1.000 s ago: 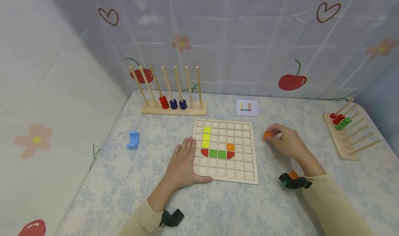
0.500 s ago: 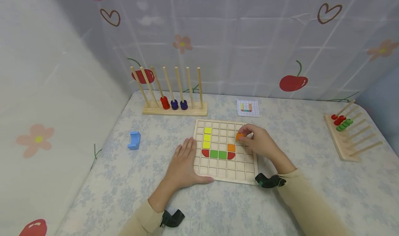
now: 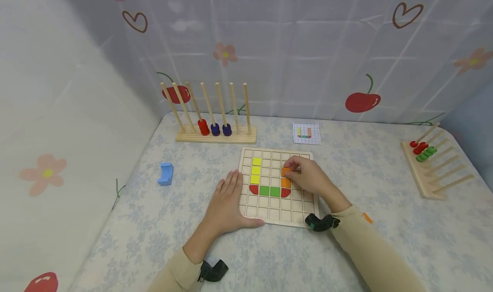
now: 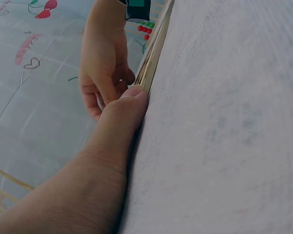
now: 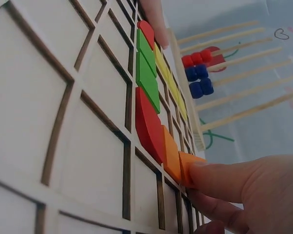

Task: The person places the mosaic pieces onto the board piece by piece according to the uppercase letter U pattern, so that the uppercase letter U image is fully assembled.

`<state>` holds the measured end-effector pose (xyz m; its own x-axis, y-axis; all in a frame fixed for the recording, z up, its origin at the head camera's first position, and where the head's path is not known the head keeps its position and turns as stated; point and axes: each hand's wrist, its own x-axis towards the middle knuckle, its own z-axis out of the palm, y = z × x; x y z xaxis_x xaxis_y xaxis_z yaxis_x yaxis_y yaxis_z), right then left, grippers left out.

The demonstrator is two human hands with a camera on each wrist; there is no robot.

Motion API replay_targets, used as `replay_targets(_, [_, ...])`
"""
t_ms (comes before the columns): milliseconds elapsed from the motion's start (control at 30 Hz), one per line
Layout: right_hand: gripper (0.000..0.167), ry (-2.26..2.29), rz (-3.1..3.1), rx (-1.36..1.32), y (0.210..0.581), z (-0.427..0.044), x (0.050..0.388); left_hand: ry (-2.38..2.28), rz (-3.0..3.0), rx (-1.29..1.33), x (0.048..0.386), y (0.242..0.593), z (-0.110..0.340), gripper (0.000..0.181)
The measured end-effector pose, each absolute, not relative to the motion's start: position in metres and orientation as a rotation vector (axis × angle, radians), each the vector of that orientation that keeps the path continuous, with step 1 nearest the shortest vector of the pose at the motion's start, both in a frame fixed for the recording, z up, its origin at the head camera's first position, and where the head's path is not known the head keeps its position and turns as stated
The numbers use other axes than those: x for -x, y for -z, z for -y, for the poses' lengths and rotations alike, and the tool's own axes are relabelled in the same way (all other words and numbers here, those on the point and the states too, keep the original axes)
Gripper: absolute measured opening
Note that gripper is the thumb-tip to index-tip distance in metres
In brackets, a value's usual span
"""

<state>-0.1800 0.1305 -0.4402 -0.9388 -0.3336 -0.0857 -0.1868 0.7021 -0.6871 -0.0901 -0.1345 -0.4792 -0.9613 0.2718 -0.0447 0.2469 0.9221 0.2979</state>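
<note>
A wooden grid board [image 3: 262,212] lies on the table with colored tiles set in a U shape: yellow tiles [image 3: 255,170] on the left, green tiles [image 3: 269,191] and red rounded tiles [image 3: 285,192] along the bottom. One orange tile [image 3: 286,183] sits above the right red one. Just beyond it my right hand [image 3: 310,178] pinches another orange tile [image 5: 187,167] between thumb and fingers, at the neighboring cell; whether it is fully seated is hidden. My left hand [image 3: 227,204] rests with straight fingers along the board's left edge, its thumb at the front edge.
Behind the board lies a small pattern card [image 3: 307,134]. A peg abacus [image 3: 215,136] with red and blue beads stands at back left, another bead rack [image 3: 427,168] at right. A blue block [image 3: 166,174] lies left; an orange piece [image 3: 367,218] lies by the right sleeve.
My right hand has carried the orange tile leftward from the table beside the board onto the grid, above the other orange tile. My left hand has stayed in place.
</note>
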Motion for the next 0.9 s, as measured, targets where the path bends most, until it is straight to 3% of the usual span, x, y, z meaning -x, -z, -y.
replay_targets(467, [0.023, 0.954, -2.789, 0.492, 0.434, -0.133, 0.172, -0.457, -2.991, -0.402, 0.09, 0.478, 0.133, 0.144])
replay_targets(900, [0.024, 0.949, -2.828, 0.418, 0.417, -0.183, 0.14, -0.452, -3.007, -0.418, 0.089, 0.478, 0.134, 0.144])
